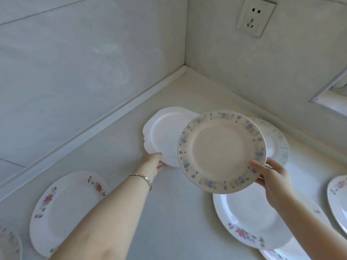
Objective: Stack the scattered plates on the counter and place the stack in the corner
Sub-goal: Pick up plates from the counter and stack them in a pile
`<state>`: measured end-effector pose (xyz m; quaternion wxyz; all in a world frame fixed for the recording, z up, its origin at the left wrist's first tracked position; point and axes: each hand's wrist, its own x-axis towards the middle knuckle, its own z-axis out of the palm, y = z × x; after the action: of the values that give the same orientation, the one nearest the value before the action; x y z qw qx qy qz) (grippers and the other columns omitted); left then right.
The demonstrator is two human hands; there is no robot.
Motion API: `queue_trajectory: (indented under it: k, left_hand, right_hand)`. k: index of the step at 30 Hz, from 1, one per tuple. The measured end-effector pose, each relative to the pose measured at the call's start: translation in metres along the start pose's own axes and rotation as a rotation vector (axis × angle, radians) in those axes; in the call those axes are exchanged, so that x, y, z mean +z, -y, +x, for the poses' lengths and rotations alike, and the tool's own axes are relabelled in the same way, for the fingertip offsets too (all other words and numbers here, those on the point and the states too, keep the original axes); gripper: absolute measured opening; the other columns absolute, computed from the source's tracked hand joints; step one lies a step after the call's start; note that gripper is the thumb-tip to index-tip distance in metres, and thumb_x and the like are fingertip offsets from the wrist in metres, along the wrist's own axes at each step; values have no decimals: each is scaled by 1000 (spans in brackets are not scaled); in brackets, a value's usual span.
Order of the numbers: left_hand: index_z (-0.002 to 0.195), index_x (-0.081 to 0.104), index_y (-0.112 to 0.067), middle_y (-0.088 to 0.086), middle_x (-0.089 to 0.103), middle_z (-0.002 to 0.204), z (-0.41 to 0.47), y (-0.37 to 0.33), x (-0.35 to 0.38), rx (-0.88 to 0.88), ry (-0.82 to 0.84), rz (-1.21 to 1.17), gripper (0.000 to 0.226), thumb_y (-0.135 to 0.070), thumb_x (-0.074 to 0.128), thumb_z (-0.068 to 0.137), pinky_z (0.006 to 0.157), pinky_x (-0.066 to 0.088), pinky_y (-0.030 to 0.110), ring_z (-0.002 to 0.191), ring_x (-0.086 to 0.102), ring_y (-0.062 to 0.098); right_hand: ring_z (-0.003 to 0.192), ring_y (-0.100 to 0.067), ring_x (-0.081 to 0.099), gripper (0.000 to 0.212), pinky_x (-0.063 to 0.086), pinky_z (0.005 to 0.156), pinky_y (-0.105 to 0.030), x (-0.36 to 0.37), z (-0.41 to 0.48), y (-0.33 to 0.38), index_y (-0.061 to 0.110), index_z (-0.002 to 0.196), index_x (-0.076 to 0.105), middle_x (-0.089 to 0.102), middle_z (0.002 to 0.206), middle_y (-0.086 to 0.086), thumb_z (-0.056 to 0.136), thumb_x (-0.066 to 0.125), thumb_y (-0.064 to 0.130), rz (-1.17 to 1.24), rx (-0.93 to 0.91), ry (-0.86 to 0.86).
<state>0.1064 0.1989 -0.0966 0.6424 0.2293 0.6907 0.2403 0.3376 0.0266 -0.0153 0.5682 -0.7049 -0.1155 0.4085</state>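
near the counter (pixel 169 212) corner: plain white plate (pixel 163 132), flat on the surface, near rim gripped by left hand (pixel 153 163). blue-flowered plate (pixel 221 152), held tilted partly over it, rim pinched between thumb and fingers of right hand (pixel 270 177). left floral plate (pixel 62 212), right floral plate (pixel 249 218): lying apart.

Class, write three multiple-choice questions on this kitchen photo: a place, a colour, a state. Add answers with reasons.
1. The wall socket is: A. right of the corner; B. left of it; C. on the floor.
2. Rim flowers on the held plate in the right hand are: A. red; B. blue; C. green.
3. The left hand is: A. idle; B. flat on the wall; C. gripping the white plate.
Answers: A, it sits on the right wall; B, blue sprigs ring it; C, fingers curl round its rim.
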Motion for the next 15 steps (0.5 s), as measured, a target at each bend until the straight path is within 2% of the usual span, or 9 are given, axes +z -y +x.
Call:
queue_trajectory:
  k: [1, 3, 6, 8, 11, 15]
  left_hand:
    - [128, 48, 1, 19, 58, 117, 3, -2, 6, -11, -3, -18, 39, 3, 50, 89, 88, 47, 40, 105, 59, 33]
    - [127, 50, 1, 20, 59, 122, 11, -2, 13, -6, -26, -23, 39, 8, 48, 89, 85, 49, 41, 101, 57, 31]
    - [117, 57, 2, 13, 63, 93, 15, 3, 12, 27, -47, 39, 37, 15, 45, 85, 61, 53, 38, 83, 57, 28]
    - [109, 59, -3, 11, 62, 84, 12, 10, 7, 16, -32, 46, 36, 17, 43, 84, 48, 53, 37, 70, 58, 26]
    - [98, 58, -6, 10, 63, 79, 1, 25, -9, 9, -31, 60, 33, 18, 44, 81, 50, 52, 36, 65, 58, 23]
    - [95, 58, -2, 7, 61, 71, -28, 60, -45, -9, -70, 89, 31, 21, 44, 80, 49, 54, 35, 62, 57, 22]
  right_hand:
    - [44, -4, 63, 16, 53, 45, -16, 0, 6, 2, 8, 71, 57, 67, 49, 8, 85, 58, -1, 32, 11, -7]
    - [45, -3, 64, 16, 53, 45, -16, 2, 13, 4, 8, 73, 57, 67, 49, 8, 86, 56, -1, 93, 26, -13]
    - [46, -4, 65, 18, 56, 49, -18, 7, 16, 1, 9, 72, 56, 68, 51, 7, 86, 57, -1, 132, 42, -20]
    - [47, -4, 65, 18, 57, 51, -18, 10, 13, -3, 10, 71, 56, 69, 59, 1, 86, 58, 0, 146, 46, -38]
    - [48, -4, 65, 17, 56, 51, -17, 13, 3, -6, 10, 72, 56, 65, 75, -6, 86, 59, 1, 149, 53, -28]
    - [49, -5, 65, 17, 56, 51, -18, 8, -17, -11, 10, 72, 56, 66, 71, -4, 86, 58, 0, 141, 57, -5]
